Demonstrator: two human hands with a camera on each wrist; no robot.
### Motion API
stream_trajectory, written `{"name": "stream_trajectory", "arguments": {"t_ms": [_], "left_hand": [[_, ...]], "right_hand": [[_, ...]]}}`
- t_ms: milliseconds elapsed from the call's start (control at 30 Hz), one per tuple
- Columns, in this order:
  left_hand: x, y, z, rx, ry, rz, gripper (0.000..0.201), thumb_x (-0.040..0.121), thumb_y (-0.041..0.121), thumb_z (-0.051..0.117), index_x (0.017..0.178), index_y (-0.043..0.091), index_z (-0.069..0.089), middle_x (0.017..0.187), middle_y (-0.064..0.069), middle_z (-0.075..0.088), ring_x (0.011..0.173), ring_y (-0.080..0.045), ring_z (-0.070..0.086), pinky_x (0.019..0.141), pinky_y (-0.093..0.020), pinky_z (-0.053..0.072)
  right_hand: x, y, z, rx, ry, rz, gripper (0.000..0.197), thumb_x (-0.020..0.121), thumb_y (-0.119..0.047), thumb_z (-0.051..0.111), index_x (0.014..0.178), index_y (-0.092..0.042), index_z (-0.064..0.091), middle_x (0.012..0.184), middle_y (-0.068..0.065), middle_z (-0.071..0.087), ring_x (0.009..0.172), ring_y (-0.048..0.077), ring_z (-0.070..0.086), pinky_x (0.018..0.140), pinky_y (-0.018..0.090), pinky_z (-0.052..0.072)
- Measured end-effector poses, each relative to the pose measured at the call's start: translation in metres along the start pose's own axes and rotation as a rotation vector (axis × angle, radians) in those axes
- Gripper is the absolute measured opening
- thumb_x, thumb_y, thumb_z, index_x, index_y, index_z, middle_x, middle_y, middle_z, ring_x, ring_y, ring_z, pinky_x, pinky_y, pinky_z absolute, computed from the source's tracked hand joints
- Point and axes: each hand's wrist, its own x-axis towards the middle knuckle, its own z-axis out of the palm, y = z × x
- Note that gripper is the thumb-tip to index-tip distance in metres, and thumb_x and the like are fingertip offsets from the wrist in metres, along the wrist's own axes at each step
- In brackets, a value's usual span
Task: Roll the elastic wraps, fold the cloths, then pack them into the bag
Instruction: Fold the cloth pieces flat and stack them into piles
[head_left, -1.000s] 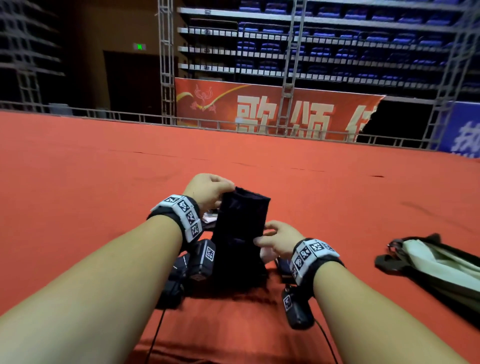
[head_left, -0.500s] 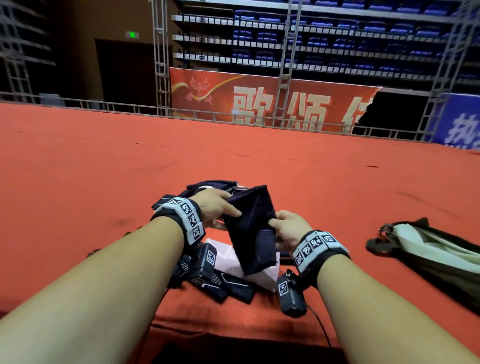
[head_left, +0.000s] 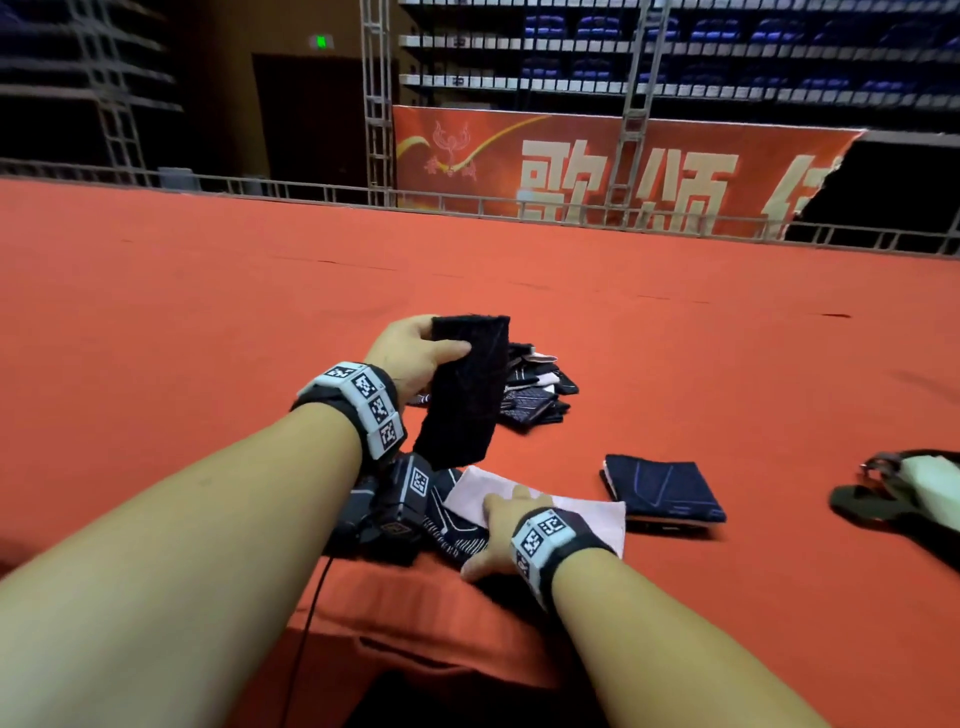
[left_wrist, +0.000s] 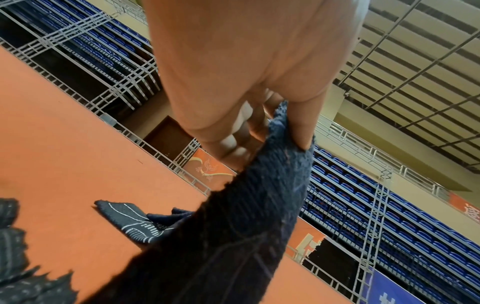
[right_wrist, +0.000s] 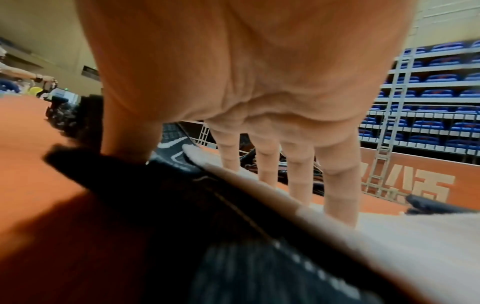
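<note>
My left hand (head_left: 415, 353) grips a folded dark navy cloth (head_left: 465, 395) by its top edge and holds it upright above the red table; the left wrist view shows thumb and fingers (left_wrist: 301, 127) pinching that cloth (left_wrist: 233, 236). My right hand (head_left: 506, 519) lies flat with straight fingers (right_wrist: 337, 195) on a pale pink cloth (head_left: 582, 512) that rests over a dark patterned cloth (head_left: 457, 530) at the near edge. A folded navy cloth (head_left: 662, 488) lies to the right. A pile of dark patterned cloths (head_left: 535, 389) sits behind the held one. The bag (head_left: 904, 499) lies at the far right.
The red-covered table (head_left: 208, 312) stretches wide to the back and left. Its near edge (head_left: 415, 654) runs just below my right wrist. A metal railing and a red banner stand beyond the table's far side.
My right hand has let go of the dark cloth and dropped onto the pink cloth. The left hand alone now holds the folded dark cloth, lifted higher and farther forward.
</note>
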Motion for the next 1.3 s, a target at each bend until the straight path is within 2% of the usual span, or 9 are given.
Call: {"name": "stream_trajectory", "arguments": {"t_ms": [167, 333, 467, 667, 833, 900, 1033, 1200, 1300], "left_hand": [[0.012, -0.01, -0.007, -0.061, 0.015, -0.025, 0.019, 0.09, 0.003, 0.07, 0.108, 0.011, 0.074, 0.097, -0.013, 0.077, 0.08, -0.026, 0.074, 0.061, -0.03, 0.057], [0.027, -0.007, -0.005, -0.179, 0.039, 0.013, 0.02, 0.093, 0.006, 0.068, 0.113, 0.008, 0.072, 0.1, -0.013, 0.077, 0.082, -0.024, 0.074, 0.062, -0.03, 0.058], [0.039, 0.003, -0.005, -0.319, 0.069, 0.046, 0.019, 0.094, 0.005, 0.065, 0.111, 0.011, 0.071, 0.098, -0.009, 0.075, 0.08, -0.021, 0.072, 0.065, -0.032, 0.059], [0.046, 0.008, 0.002, -0.429, 0.015, 0.038, 0.018, 0.096, -0.001, 0.06, 0.11, 0.008, 0.068, 0.094, -0.008, 0.075, 0.077, -0.02, 0.072, 0.065, -0.03, 0.061], [0.039, -0.003, 0.02, -0.342, -0.11, -0.041, 0.028, 0.096, -0.002, 0.059, 0.123, -0.001, 0.064, 0.108, -0.019, 0.071, 0.088, -0.028, 0.069, 0.075, -0.037, 0.062], [0.031, -0.005, 0.028, -0.313, -0.17, -0.057, 0.027, 0.097, -0.001, 0.059, 0.124, 0.0, 0.063, 0.107, -0.019, 0.071, 0.087, -0.027, 0.069, 0.075, -0.036, 0.062], [0.019, -0.008, 0.038, -0.325, -0.251, -0.081, 0.028, 0.098, 0.001, 0.058, 0.126, -0.001, 0.061, 0.111, -0.02, 0.07, 0.095, -0.031, 0.069, 0.081, -0.04, 0.061], [-0.002, -0.007, 0.055, -0.419, -0.345, -0.111, 0.029, 0.098, -0.003, 0.055, 0.126, -0.001, 0.061, 0.109, -0.018, 0.071, 0.089, -0.027, 0.072, 0.078, -0.038, 0.062], [-0.008, -0.006, 0.064, -0.459, -0.352, -0.105, 0.028, 0.098, -0.002, 0.056, 0.125, 0.002, 0.062, 0.106, -0.016, 0.072, 0.087, -0.025, 0.072, 0.079, -0.039, 0.062]], "right_hand": [[0.017, 0.017, -0.03, 0.049, 0.069, -0.117, 0.037, 0.084, -0.033, 0.059, 0.12, -0.027, 0.063, 0.106, 0.006, 0.071, 0.09, 0.03, 0.065, 0.077, 0.03, 0.053], [0.035, 0.036, -0.059, 0.154, 0.078, -0.086, 0.02, 0.085, -0.024, 0.065, 0.101, -0.017, 0.074, 0.089, 0.005, 0.068, 0.083, 0.026, 0.06, 0.07, 0.025, 0.043], [0.054, 0.068, -0.099, 0.273, 0.274, 0.053, 0.012, 0.082, -0.022, 0.064, 0.082, -0.012, 0.07, 0.083, 0.008, 0.068, 0.083, 0.03, 0.064, 0.065, 0.026, 0.041], [0.062, 0.095, -0.142, 0.46, 0.678, 0.34, 0.041, 0.092, -0.022, 0.055, 0.132, -0.013, 0.054, 0.129, 0.021, 0.056, 0.117, 0.043, 0.054, 0.096, 0.038, 0.043], [0.056, 0.084, -0.127, 0.764, 0.344, 0.019, 0.065, 0.063, -0.017, 0.059, 0.127, -0.03, 0.063, 0.124, 0.0, 0.068, 0.107, 0.024, 0.066, 0.093, 0.038, 0.053], [0.047, 0.08, -0.113, 0.947, 0.199, -0.032, 0.059, 0.056, -0.013, 0.061, 0.11, -0.031, 0.074, 0.116, -0.004, 0.073, 0.102, 0.019, 0.065, 0.087, 0.038, 0.053], [0.021, 0.08, -0.097, 1.203, 0.059, -0.053, 0.024, 0.084, -0.016, 0.073, 0.107, -0.022, 0.07, 0.103, -0.001, 0.073, 0.099, 0.014, 0.062, 0.089, 0.035, 0.043], [0.002, 0.094, -0.074, 1.466, 0.086, -0.053, 0.03, 0.088, -0.016, 0.074, 0.118, -0.016, 0.067, 0.116, 0.002, 0.073, 0.11, 0.02, 0.066, 0.109, 0.044, 0.044], [-0.017, 0.099, -0.068, 1.494, 0.114, -0.095, 0.028, 0.091, -0.011, 0.069, 0.119, -0.007, 0.068, 0.115, 0.016, 0.073, 0.105, 0.032, 0.069, 0.101, 0.05, 0.051]]}}
